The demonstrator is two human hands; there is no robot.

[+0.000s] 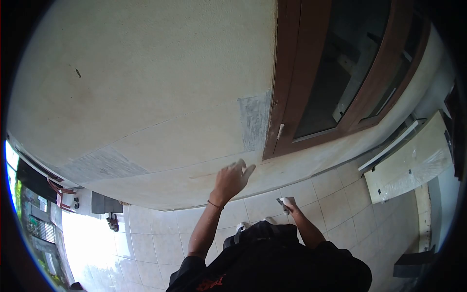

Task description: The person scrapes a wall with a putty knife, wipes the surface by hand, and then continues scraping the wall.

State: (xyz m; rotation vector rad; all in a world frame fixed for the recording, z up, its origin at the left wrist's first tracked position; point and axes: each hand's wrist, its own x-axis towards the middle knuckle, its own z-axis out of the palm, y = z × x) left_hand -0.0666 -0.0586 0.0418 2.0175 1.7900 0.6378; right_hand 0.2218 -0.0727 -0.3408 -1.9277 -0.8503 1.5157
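Left hand (232, 178) raised, fingers loosely spread, touching the wall (146, 87) (near the window frame (296, 87)), right hand (288, 204) low, clenched round a small tool (282, 203).

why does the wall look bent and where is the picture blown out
Head view: a fisheye lens bows the wall and window frame, with black corners; daylight overexposes the floor tiles at lower left; the left hand is slightly soft, the right hand small and dim.

Small tool (284, 204), low, gripped upright
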